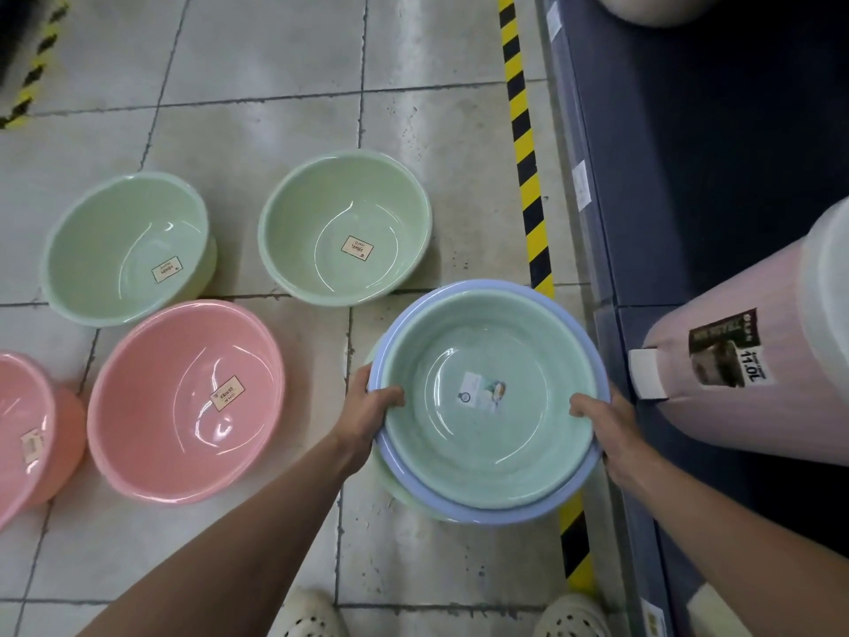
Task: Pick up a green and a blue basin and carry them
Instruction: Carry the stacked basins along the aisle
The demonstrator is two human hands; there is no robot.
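Pick-up looks done; carry step in hand. Green basin (487, 402) sits nested inside blue basin (500, 510), both held up off the tiled floor (257, 131) btwn the two hands. Left hand (367, 406) clamps the near-left rims, thumb hooked over the edge into the green one, fingers under. Right hand (606, 429) does the same on the near-right rims, thumb inside. A paler green edge peeks out below the blue on the left, maybe a third basin; can't tell.

Next move, imo: keep both rims pinched together so the inner basin doesn't slide, hold the stack level, turn and walk clear of the shelf edge (611, 278) w/ pink bucket (753, 383) just right of the right hand.

Material: thin glossy moulded plastic, round, rolled rims, smooth walls, paper label (482, 390) stuck on the bottom. Prob light, a bit flexy.

Left of the grip: pink basin (183, 402); beyond it two green ones (344, 227).
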